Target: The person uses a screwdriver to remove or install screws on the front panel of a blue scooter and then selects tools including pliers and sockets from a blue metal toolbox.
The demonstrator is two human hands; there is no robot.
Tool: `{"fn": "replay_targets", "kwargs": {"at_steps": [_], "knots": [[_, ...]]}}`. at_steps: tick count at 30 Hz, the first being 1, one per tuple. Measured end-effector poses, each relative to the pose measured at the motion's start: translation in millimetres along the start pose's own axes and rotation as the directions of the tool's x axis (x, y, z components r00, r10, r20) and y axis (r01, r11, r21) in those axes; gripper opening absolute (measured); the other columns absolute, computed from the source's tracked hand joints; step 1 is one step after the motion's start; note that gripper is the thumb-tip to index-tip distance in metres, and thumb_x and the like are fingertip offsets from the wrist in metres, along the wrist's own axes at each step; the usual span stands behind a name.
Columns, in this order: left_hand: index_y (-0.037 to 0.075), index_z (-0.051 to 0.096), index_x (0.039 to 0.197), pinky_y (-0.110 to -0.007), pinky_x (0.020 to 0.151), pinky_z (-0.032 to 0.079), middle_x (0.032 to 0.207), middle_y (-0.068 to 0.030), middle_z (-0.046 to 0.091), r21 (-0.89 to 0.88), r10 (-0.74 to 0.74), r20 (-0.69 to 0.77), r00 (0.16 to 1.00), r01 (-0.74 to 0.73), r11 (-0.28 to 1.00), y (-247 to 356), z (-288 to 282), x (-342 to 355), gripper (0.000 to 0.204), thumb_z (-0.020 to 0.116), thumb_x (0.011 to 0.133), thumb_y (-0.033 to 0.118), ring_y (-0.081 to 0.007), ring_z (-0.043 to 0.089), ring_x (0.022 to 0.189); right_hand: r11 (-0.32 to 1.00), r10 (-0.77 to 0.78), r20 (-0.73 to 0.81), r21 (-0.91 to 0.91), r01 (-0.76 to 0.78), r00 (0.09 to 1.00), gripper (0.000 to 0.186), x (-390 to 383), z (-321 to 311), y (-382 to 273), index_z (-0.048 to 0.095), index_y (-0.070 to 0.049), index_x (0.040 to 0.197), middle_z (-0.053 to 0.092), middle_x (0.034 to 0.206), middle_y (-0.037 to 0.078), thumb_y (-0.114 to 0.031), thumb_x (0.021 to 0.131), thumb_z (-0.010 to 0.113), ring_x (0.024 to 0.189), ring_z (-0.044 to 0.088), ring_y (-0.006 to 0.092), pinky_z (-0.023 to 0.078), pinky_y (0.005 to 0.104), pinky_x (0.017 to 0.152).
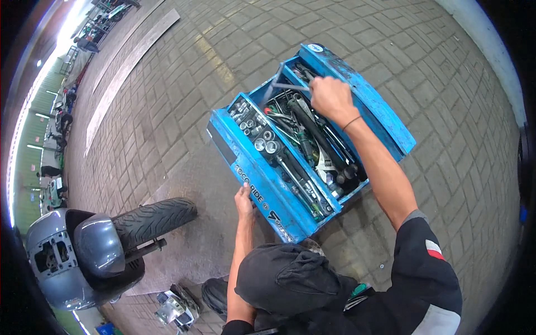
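Note:
A blue metal toolbox [259, 195] stands opened out on the paving in front of me, its trays spread to both sides. My right hand [333, 100] is closed around a T-handle wrench [290, 87], held over the toolbox's far end and slightly blurred. Against the toolbox's near left side, my left hand [244, 202] grips the outer wall, some fingers hidden. Chrome sockets [266, 144] and ratchet bars fill the left tray. In the middle compartment lie a black-handled tool [307, 120], an adjustable wrench [324, 162] and several other hand tools.
At the left lies a grey scooter body section [100, 245] beside a black tyre [156, 222]. A small metal part [176, 307] sits on the floor near my left knee. A long pale board [125, 72] lies farther off; parked motorbikes [61, 120] line the far left. My knee [287, 276] is close to the toolbox.

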State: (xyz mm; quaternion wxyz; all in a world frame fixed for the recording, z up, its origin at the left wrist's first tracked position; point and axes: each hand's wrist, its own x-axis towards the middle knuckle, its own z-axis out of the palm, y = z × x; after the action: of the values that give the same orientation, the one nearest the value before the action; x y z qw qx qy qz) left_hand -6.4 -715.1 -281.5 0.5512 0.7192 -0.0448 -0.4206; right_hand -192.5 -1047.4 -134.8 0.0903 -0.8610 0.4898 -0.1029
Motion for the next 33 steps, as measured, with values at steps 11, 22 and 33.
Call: {"fn": "replay_targets", "kwargs": {"at_steps": [11, 22, 33], "knots": [[0.007, 0.069, 0.109, -0.023, 0.047, 0.043, 0.079, 0.0027, 0.068, -0.051, 0.034, -0.021, 0.999, -0.035, 0.998, -0.6, 2.8, -1.6, 0.036, 0.051, 0.109, 0.038, -0.0065, 0.058, 0.055, 0.892, 0.023, 0.168, 0.442, -0.097, 0.985, 0.028, -21.2, 80.7, 51.2, 0.074, 0.003, 0.094, 0.071, 0.092, 0.031, -0.019, 0.089, 0.057, 0.089, 0.070, 0.0483, 0.055, 0.0538, 0.084], [0.009, 0.067, 0.105, -0.022, 0.045, 0.036, 0.072, 0.0071, 0.062, -0.048, 0.003, -0.057, 0.998, -0.005, 0.999, 8.2, 9.3, -7.9, 0.034, 0.052, 0.108, 0.040, -0.0038, 0.049, 0.051, 0.847, -0.169, 0.175, 0.529, 0.053, 0.970, 0.034, -177.6, 133.9, 17.7, 0.066, 0.001, 0.119, 0.067, 0.098, 0.028, -0.001, 0.085, 0.059, 0.097, 0.066, 0.0448, 0.053, 0.0527, 0.088], [0.004, 0.065, 0.113, -0.024, 0.053, 0.048, 0.084, 0.0003, 0.069, -0.092, 0.002, -0.034, 0.999, -0.005, 0.996, -2.7, 9.3, 3.1, 0.035, 0.053, 0.108, 0.036, -0.0070, 0.061, 0.063, 0.926, 0.328, -0.021, 0.207, -0.317, 0.945, 0.056, -134.3, 156.1, 20.7, 0.052, 0.008, 0.134, 0.057, 0.128, 0.026, -0.016, 0.087, 0.071, 0.117, 0.058, 0.0424, 0.047, 0.0519, 0.097]]}}
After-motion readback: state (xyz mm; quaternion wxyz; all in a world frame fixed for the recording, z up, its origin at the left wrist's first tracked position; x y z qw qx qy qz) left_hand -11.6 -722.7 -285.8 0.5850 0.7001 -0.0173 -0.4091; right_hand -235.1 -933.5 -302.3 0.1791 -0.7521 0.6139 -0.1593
